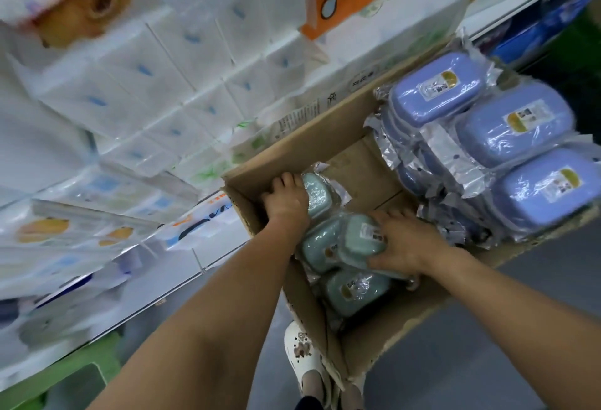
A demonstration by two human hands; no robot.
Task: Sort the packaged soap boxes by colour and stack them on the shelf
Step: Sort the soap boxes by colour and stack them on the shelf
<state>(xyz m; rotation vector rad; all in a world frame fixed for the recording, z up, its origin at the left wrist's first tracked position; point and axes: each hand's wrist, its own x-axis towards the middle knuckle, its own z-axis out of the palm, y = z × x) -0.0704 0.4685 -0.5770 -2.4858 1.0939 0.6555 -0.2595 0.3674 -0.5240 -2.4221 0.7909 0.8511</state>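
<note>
Carton point(374, 349) w/ green point(354, 292) & purple soap boxes point(512, 129), hands point(405, 240) inside.

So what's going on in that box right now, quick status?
Both hands in the cardboard box. Left hand grips one green soap box; right hand grips another. Purple soap boxes piled at the far end. Nothing in the way.

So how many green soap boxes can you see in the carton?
4 green boxes: one under the left hand at, one under the right hand at, one between at, one nearest at. More may lie underneath.
</note>
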